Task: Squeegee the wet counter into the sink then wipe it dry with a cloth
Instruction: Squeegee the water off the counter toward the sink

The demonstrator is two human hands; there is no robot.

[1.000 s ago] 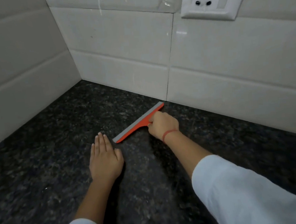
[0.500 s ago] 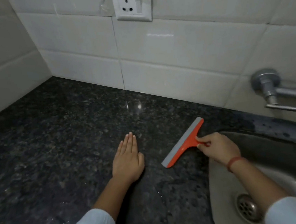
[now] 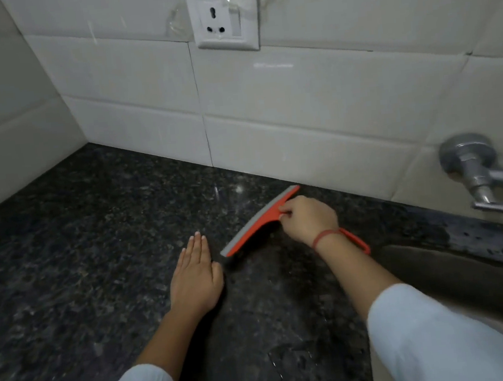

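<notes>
An orange squeegee [image 3: 255, 224] with a grey rubber blade lies with its blade on the dark speckled granite counter [image 3: 81, 252], its far end close to the tiled back wall. My right hand [image 3: 306, 218] is closed around its handle, whose orange loop end [image 3: 360, 245] shows past my wrist. My left hand [image 3: 195, 277] rests flat on the counter, fingers together, just left of the blade's near end. The steel sink [image 3: 454, 263] lies to the right, partly behind my right arm. No cloth is in view.
White tiled walls meet in a corner at the back left. A white wall socket [image 3: 223, 21] sits above the counter. A chrome tap [image 3: 482, 180] sticks out of the wall at the right, over the sink's back ledge.
The squeegee was dragged right to the sink's edge half a second ago; now it is back left on the counter, near the wall. My left hand stays flat.
</notes>
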